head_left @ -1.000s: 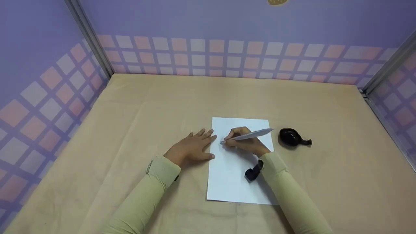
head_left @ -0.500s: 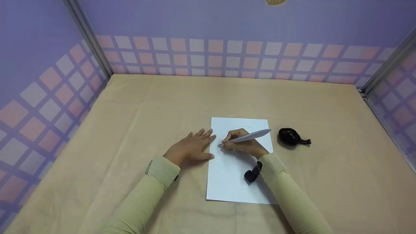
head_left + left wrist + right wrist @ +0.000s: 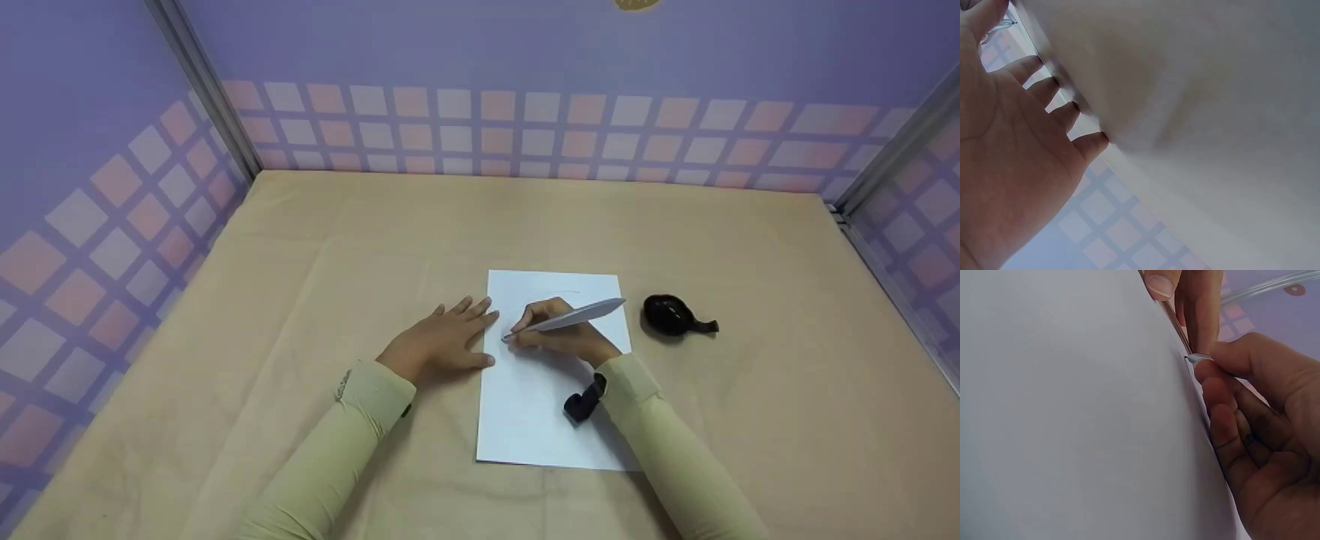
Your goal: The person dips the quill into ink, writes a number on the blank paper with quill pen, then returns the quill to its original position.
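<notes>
A white sheet of paper (image 3: 540,427) lies on the cloth-covered table. My left hand (image 3: 442,341) rests flat at its left edge, fingers spread, fingertips and thumb on or beside the edge. My right hand (image 3: 559,334) pinches a pale, feather-shaped pen (image 3: 581,313) near its tip, over the upper left part of the sheet. The pen's broad end slants up to the right. In the right wrist view the pen tip (image 3: 1190,358) is at the paper's surface; whether it touches cannot be told. A faint thin line (image 3: 566,292) shows near the sheet's top.
A glossy black, gourd-shaped dish with a short handle (image 3: 670,315) stands right of the paper. A black wrist camera (image 3: 579,407) hangs under the right wrist, over the sheet. Purple checked panels (image 3: 525,135) and metal posts border the beige table (image 3: 360,247).
My right hand has shifted slightly left and towards me, carrying the pen tip closer to the paper's left edge. My left hand stays in place.
</notes>
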Action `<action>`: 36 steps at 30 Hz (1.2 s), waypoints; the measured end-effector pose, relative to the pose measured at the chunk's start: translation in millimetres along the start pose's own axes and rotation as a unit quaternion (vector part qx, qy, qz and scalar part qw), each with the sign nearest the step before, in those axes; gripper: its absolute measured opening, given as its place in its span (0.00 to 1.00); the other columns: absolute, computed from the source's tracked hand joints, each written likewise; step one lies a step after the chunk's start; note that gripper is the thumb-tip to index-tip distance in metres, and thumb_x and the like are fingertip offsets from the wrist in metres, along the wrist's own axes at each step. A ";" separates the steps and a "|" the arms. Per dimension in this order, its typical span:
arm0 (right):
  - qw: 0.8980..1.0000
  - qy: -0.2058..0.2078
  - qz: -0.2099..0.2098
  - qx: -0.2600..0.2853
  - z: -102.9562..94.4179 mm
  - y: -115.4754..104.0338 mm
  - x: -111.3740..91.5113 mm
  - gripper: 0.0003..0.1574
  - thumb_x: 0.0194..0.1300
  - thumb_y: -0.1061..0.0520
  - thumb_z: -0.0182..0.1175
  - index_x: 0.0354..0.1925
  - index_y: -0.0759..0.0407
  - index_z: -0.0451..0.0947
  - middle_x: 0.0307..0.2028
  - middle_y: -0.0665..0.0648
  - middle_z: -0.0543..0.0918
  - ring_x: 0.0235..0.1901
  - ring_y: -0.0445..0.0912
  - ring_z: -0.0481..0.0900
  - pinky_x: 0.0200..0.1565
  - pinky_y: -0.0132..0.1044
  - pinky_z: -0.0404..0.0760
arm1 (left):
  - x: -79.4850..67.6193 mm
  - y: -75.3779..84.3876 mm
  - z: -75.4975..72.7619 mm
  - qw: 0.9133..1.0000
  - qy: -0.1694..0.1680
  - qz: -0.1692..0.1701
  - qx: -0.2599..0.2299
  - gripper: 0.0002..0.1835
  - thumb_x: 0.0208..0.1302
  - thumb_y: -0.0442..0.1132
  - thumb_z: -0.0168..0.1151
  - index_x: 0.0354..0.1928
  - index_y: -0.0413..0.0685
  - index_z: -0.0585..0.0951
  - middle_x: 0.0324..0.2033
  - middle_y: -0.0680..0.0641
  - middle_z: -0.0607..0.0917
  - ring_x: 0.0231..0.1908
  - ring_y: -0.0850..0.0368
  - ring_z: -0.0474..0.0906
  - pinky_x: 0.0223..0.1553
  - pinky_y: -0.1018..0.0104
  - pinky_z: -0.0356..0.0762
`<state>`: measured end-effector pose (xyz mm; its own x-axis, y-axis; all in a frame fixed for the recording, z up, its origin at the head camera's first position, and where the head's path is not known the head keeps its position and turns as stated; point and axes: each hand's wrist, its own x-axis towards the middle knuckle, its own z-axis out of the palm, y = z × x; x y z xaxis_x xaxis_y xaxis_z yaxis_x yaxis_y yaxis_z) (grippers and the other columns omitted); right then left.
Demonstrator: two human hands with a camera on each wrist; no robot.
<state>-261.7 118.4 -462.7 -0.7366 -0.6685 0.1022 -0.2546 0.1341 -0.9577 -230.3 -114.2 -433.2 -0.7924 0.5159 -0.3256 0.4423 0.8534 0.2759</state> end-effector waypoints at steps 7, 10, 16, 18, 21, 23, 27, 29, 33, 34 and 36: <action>1.000 -0.007 0.019 0.003 1.9 -4.0 -0.3 0.11 0.57 0.67 0.65 0.35 0.78 0.79 0.35 0.71 0.84 0.27 0.35 0.78 0.31 0.24 0.74 | 0.6 1.0 -0.6 1.000 -0.006 -0.006 0.000 0.42 0.66 0.64 0.50 0.76 0.59 0.49 0.76 0.54 0.43 0.76 0.52 0.35 0.74 0.45 0.38; 1.000 -0.015 0.023 0.005 2.4 -4.4 -0.6 0.11 0.57 0.68 0.65 0.35 0.77 0.79 0.32 0.65 0.85 0.26 0.34 0.76 0.29 0.24 0.72 | 0.1 1.5 -0.9 1.000 -0.007 -0.005 0.003 0.43 0.66 0.64 0.49 0.76 0.58 0.49 0.76 0.54 0.43 0.76 0.51 0.35 0.74 0.45 0.39; 0.999 -0.028 0.017 -0.006 3.1 -5.4 -2.1 0.10 0.56 0.66 0.66 0.35 0.75 0.80 0.32 0.62 0.86 0.29 0.35 0.78 0.33 0.24 0.73 | -1.2 1.7 -1.8 1.000 -0.002 0.000 0.000 0.42 0.66 0.65 0.49 0.76 0.58 0.49 0.76 0.54 0.44 0.76 0.51 0.35 0.74 0.45 0.39; 0.999 -0.032 0.011 -0.005 3.4 -5.5 -2.4 0.10 0.56 0.67 0.66 0.35 0.76 0.80 0.33 0.65 0.85 0.30 0.35 0.78 0.36 0.24 0.74 | -1.1 1.4 -1.7 1.000 -0.001 0.002 -0.001 0.42 0.66 0.64 0.49 0.76 0.57 0.49 0.76 0.53 0.44 0.76 0.51 0.35 0.74 0.45 0.39; 0.999 -0.038 0.008 -0.009 4.1 -5.6 -2.8 0.09 0.56 0.68 0.65 0.34 0.77 0.80 0.30 0.61 0.85 0.29 0.35 0.77 0.35 0.24 0.73 | -0.9 0.8 -1.3 1.000 0.001 0.005 0.002 0.42 0.66 0.64 0.49 0.76 0.56 0.50 0.76 0.53 0.44 0.76 0.51 0.36 0.74 0.45 0.39; 0.999 -0.040 0.008 -0.015 4.6 -5.9 -3.1 0.09 0.56 0.67 0.65 0.34 0.76 0.80 0.29 0.56 0.85 0.28 0.34 0.76 0.34 0.24 0.73 | -0.8 0.3 -0.7 1.000 0.003 0.007 0.005 0.42 0.66 0.64 0.49 0.76 0.56 0.50 0.76 0.53 0.44 0.76 0.51 0.36 0.74 0.45 0.40; 0.999 -0.045 0.009 -0.012 5.3 -6.5 -4.1 0.10 0.56 0.66 0.66 0.34 0.76 0.80 0.29 0.53 0.85 0.29 0.34 0.76 0.35 0.24 0.73 | -0.6 0.1 0.1 1.000 0.001 0.001 0.004 0.42 0.66 0.64 0.49 0.76 0.58 0.50 0.76 0.54 0.44 0.76 0.51 0.36 0.74 0.45 0.39; 0.999 -0.050 0.008 -0.001 5.7 -6.6 -4.5 0.10 0.56 0.66 0.66 0.34 0.76 0.80 0.30 0.55 0.86 0.29 0.34 0.77 0.35 0.25 0.73 | -0.7 0.7 -0.3 1.000 -0.002 -0.003 0.003 0.42 0.66 0.64 0.49 0.76 0.58 0.49 0.76 0.55 0.43 0.76 0.52 0.36 0.74 0.45 0.39; 0.998 -0.057 0.000 0.008 6.1 -6.4 -5.2 0.10 0.56 0.67 0.65 0.33 0.77 0.79 0.29 0.53 0.86 0.29 0.34 0.77 0.34 0.24 0.73 | -1.0 1.9 -1.2 1.000 -0.005 -0.008 0.005 0.42 0.66 0.64 0.49 0.76 0.59 0.49 0.76 0.55 0.43 0.76 0.52 0.35 0.74 0.45 0.39; 0.998 -0.057 -0.003 0.007 6.2 -6.4 -5.5 0.09 0.56 0.68 0.65 0.33 0.77 0.79 0.29 0.54 0.86 0.28 0.34 0.77 0.34 0.24 0.73 | -1.2 2.2 -1.3 1.000 -0.004 -0.007 0.005 0.42 0.66 0.64 0.49 0.76 0.59 0.49 0.76 0.55 0.43 0.76 0.52 0.35 0.74 0.45 0.39; 0.998 -0.058 -0.009 0.003 6.5 -5.9 -5.9 0.09 0.56 0.69 0.65 0.33 0.77 0.79 0.29 0.54 0.86 0.28 0.33 0.76 0.33 0.23 0.72 | -1.1 2.5 -1.3 1.000 -0.004 -0.008 0.005 0.42 0.66 0.64 0.50 0.76 0.59 0.49 0.76 0.55 0.43 0.76 0.52 0.35 0.74 0.46 0.39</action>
<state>-251.8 116.9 -459.4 -0.6538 -0.7515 0.0879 -0.2626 0.1165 -0.9579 -228.8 -112.8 -431.0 -0.7956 0.5032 -0.3374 0.4338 0.8619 0.2625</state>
